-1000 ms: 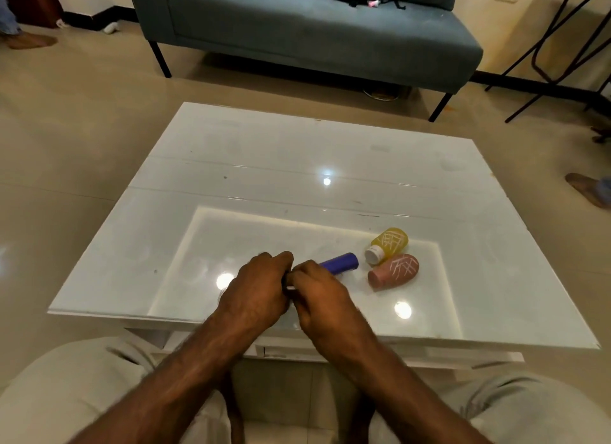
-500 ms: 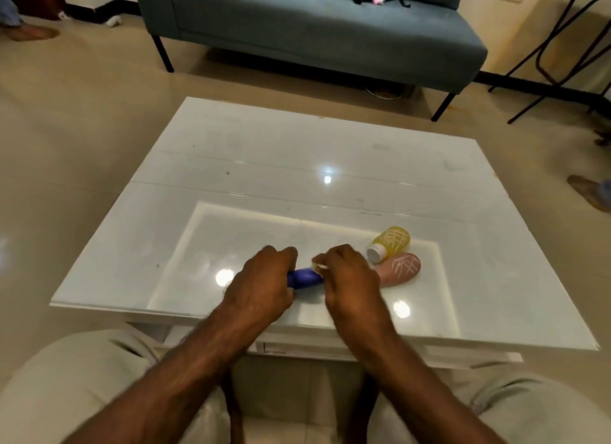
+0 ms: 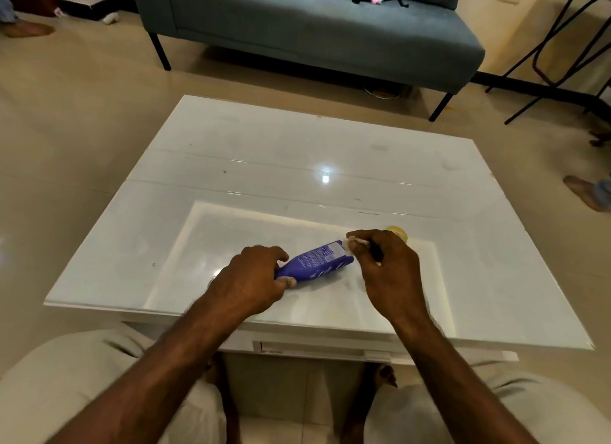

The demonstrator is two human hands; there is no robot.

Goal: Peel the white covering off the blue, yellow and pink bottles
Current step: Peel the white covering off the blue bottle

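Note:
The blue bottle (image 3: 317, 261) lies tilted on the white glass table (image 3: 264, 152), printed label facing up. My left hand (image 3: 254, 278) grips its lower end. At the bottle's upper end my right hand (image 3: 386, 261) pinches a small piece of white covering (image 3: 351, 243) between thumb and fingers. Only the top of the yellow bottle (image 3: 398, 232) shows behind my right hand. The pink bottle is hidden behind that hand.
A grey-blue sofa (image 3: 314, 30) stands beyond the table, with a black bag on it. Black metal frame legs (image 3: 555, 63) are at the far right. Other people's feet show at the far left and at the right edge (image 3: 588, 195).
My right hand has moved right along the blue bottle to its upper end, pulling the white covering. More of the blue bottle is exposed; the pink bottle is now covered by my hand.

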